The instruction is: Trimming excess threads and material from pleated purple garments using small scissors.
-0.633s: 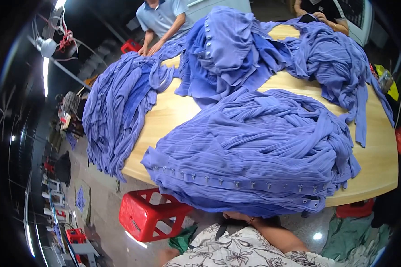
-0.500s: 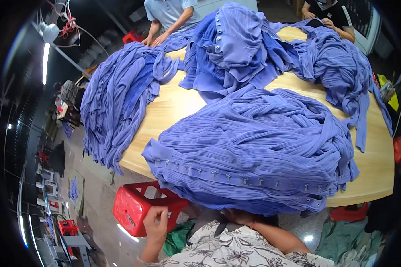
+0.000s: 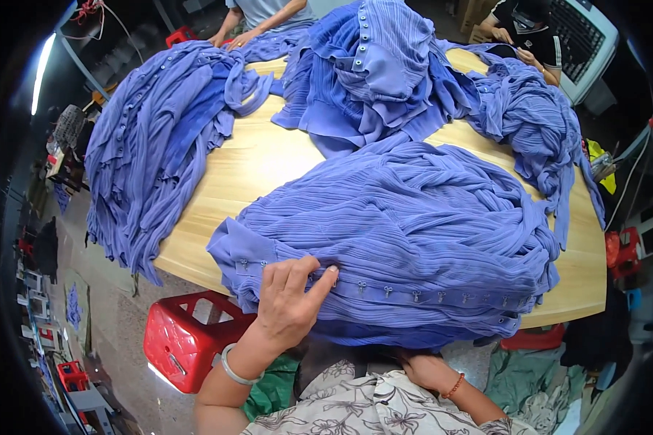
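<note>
A heap of blue-purple ribbed garments (image 3: 421, 217) lies across the near side of the table. Along its front runs a placket (image 3: 428, 296) with a row of small metal fittings. My left hand (image 3: 292, 293), a bangle on its wrist, is over the placket's left part. Its fingers are bent together and their tips are hidden; the thumb points right beside a fitting. What it holds, if anything, does not show. Below the heap's front edge, close to my lap, is my right hand (image 3: 426, 371), with a beaded bracelet. Shadow and cloth hide its fingertips.
More purple garments hang over the table's left side (image 3: 152, 138), rise in a tall pile (image 3: 384, 65) at the far middle, and lie on the right (image 3: 530, 116). A red stool (image 3: 178, 344) stands at the near left. Two people work across the wooden table (image 3: 268, 163).
My left hand has come up from beside the red stool onto the placket of the near heap. The view has shifted, and more of my right hand shows below the garment edge.
</note>
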Demonstrator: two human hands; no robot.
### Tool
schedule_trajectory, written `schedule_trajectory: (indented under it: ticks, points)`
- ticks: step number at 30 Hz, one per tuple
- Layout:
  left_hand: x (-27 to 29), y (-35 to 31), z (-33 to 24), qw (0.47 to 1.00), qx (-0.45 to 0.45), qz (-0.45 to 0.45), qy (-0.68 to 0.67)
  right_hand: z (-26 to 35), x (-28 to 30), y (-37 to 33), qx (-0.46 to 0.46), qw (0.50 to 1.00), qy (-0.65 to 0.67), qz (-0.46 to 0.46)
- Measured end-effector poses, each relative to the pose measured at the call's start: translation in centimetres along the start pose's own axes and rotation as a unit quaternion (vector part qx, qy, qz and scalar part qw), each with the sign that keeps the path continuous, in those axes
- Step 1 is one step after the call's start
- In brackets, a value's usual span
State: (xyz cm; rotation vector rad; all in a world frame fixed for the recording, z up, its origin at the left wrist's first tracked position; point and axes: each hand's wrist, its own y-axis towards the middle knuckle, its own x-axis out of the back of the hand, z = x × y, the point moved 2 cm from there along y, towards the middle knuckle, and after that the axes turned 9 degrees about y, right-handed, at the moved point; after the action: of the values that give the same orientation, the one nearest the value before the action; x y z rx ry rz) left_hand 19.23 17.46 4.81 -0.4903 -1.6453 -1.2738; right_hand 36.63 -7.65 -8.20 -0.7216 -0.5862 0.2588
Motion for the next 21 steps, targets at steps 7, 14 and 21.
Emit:
schedule_trajectory:
  ticks: [7, 14, 21]
  points:
    - [-0.8, -0.2, 0.6, 0.997, 0.015, -0.039, -0.064, 5.3, 3.2, -3.0, 0.147, 0.984, 0.089, 0.046]
    - [-0.1, -1.5, 0.1, 0.983, 0.095, -0.070, -0.144, 10.2, 7.4, -5.0, 0.264, 0.935, 0.236, -0.031]
    - [0.1, -2.1, -0.7, 0.974, 0.131, -0.069, -0.169, 14.5, 10.3, -3.6, 0.352, 0.884, 0.035, -0.304]
